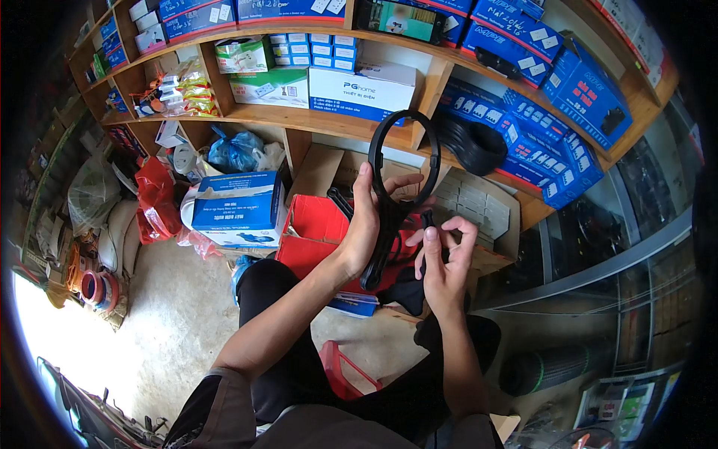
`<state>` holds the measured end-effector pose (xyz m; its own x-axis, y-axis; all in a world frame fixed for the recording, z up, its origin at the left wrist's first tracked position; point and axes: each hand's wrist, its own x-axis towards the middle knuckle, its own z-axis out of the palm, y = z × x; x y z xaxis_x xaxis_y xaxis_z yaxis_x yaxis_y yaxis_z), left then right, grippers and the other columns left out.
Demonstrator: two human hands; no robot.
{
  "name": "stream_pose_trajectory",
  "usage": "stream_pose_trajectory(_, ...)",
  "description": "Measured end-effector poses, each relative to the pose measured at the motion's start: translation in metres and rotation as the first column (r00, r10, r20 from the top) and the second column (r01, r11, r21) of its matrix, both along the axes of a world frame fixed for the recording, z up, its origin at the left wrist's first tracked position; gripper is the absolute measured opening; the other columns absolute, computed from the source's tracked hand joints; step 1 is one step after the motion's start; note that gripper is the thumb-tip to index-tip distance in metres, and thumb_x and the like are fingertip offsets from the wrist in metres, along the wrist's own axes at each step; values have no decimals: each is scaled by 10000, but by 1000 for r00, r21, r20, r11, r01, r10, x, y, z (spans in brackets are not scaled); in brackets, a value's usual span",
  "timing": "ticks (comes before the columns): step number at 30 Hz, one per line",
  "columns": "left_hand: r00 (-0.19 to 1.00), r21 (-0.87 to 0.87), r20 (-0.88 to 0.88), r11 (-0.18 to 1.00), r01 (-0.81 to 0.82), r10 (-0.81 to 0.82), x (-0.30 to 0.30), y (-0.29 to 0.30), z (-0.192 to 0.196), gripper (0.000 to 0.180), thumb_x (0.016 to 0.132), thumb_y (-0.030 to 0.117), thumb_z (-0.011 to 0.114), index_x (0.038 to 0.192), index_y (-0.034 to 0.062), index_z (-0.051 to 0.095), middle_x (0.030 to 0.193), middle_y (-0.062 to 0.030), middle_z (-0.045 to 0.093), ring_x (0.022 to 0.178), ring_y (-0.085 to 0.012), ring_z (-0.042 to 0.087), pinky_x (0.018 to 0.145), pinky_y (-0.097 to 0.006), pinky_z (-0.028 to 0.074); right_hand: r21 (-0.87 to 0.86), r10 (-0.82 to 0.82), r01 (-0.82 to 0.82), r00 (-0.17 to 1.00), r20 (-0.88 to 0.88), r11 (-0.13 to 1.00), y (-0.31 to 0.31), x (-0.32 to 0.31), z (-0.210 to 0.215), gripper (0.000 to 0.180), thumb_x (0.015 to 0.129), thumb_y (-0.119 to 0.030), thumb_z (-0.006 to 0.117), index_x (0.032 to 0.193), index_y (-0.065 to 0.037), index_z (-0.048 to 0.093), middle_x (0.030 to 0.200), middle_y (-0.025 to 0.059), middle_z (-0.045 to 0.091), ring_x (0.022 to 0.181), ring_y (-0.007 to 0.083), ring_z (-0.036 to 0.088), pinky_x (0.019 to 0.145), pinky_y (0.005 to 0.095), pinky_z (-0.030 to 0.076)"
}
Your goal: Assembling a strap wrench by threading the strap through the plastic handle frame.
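Observation:
My left hand point(363, 228) is closed around a black ring-shaped frame point(389, 215), held up in front of the shelf. Its round hoop stands upright above my fingers, and slim black arms hang below them. My right hand point(446, 273), just to the right, pinches a small black rod-like part point(427, 219) between thumb and fingers. This part's lower end is hidden by my fingers, so its exact kind does not show. Beneath both hands lies an open red cardboard box point(308, 251), with black material point(407, 293) at its right side.
A wooden shelf point(262, 114) full of blue and white boxes spans the far side. A phone point(400, 21) with a lit screen rests on it. Left stand a blue-and-white carton point(235, 202) and a red bag point(155, 198). A red stool point(334, 367) shows between my legs.

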<state>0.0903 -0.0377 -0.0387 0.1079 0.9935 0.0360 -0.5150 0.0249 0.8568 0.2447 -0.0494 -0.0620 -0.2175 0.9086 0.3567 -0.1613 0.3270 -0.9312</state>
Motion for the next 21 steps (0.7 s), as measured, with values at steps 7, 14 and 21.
stream_pose_trajectory(7,1000,-15,0,1000,14,-14,1,-1,1,1145,909,895,58,1526,1,421,1360,-289,624,1256,-373,633,1128,-459,458,7,-1,1,1000,23,1000,5,8,-6,181,1090,-178,572,1142,-55,449,968,128,705,562,39,469,506,206,409)
stream_pose_trajectory(14,999,3,-19,1000,26,-26,0,1,-1,1151,907,892,36,1530,4,420,1349,-284,633,1273,-359,622,1117,-457,466,30,-47,48,999,-14,998,5,9,-4,156,1103,-189,548,1108,-38,512,951,106,713,558,33,468,508,202,397)
stream_pose_trajectory(21,998,24,-63,1000,12,-10,1,2,-2,1148,910,886,22,1532,5,417,1351,-275,635,1286,-342,611,1137,-468,445,58,-38,34,997,73,998,4,14,-2,235,1115,-244,521,1063,-18,562,908,106,698,557,42,493,526,208,406)
